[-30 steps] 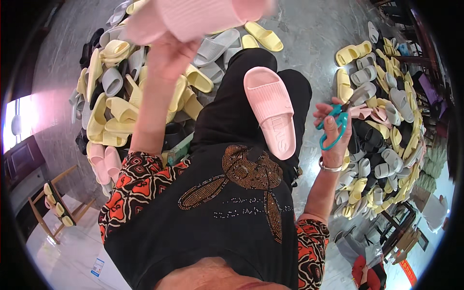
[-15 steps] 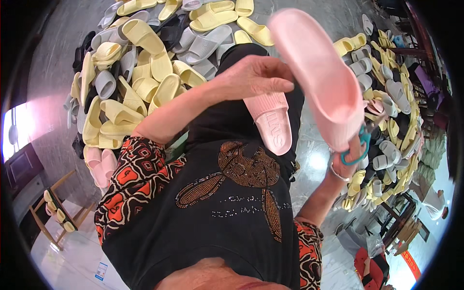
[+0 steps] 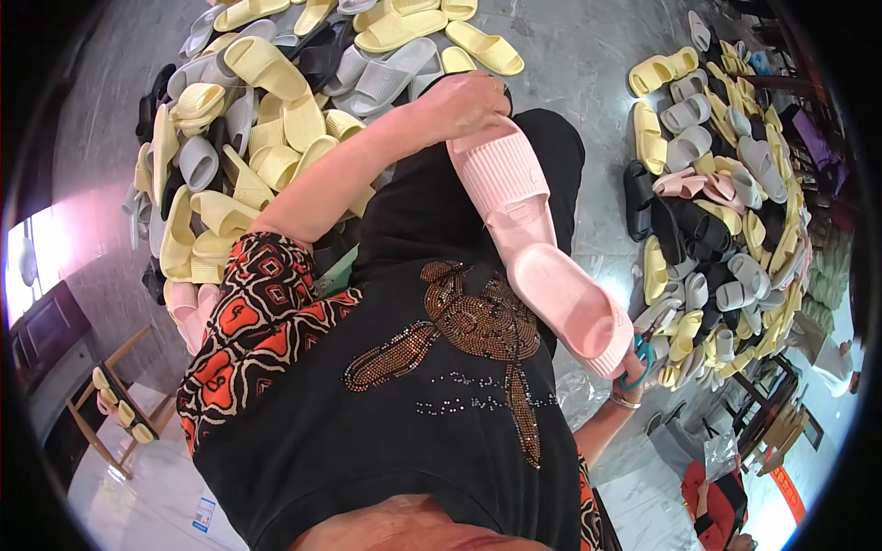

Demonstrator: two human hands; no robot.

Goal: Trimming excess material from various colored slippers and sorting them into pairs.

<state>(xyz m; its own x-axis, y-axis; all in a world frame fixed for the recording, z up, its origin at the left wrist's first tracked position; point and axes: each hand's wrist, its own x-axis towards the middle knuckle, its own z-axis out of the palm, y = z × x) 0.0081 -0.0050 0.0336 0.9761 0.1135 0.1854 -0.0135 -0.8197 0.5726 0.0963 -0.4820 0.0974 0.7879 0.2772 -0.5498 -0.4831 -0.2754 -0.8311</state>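
My left hand (image 3: 470, 103) is closed on the toe end of a pink slide slipper (image 3: 503, 174) with a ribbed strap, above my dark-trousered lap. Its heel runs under a second pink slipper (image 3: 562, 298), which lies across it at an angle. My right hand (image 3: 632, 375) grips that second slipper by the strap end; some fingers are hidden inside or behind it. Teal-handled scissors (image 3: 641, 360) hang on the fingers of the same hand, blades pointing away to the upper right.
A large heap of yellow, grey and black slippers (image 3: 262, 69) covers the floor to my left. Another mixed heap (image 3: 707, 220) lies to my right. A wooden-framed chair (image 3: 119, 404) stands at lower left; a person in red (image 3: 707, 500) sits at lower right.
My right hand has brought its slipper down and toward my body, onto the other one's heel. My left hand has moved up and taken hold of the first slipper's toe.
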